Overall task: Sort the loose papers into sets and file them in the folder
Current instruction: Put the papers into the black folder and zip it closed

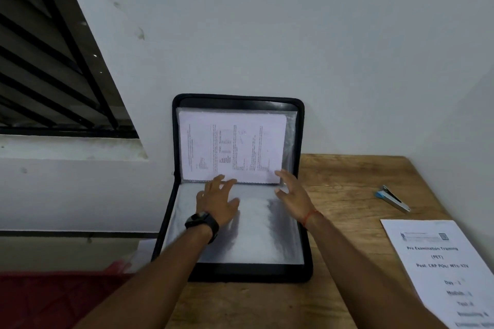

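Perhaps lightly, left hand (pixel 217 199) and right hand (pixel 292 195) on open folder (pixel 254 273).

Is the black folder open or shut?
Open. The folder has one half leaning on the wall, showing a printed page, the other lying flat.

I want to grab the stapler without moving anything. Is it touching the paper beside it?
Apart. The head view shows the stapler lying beyond the printed paper, with bare wooden table between them.
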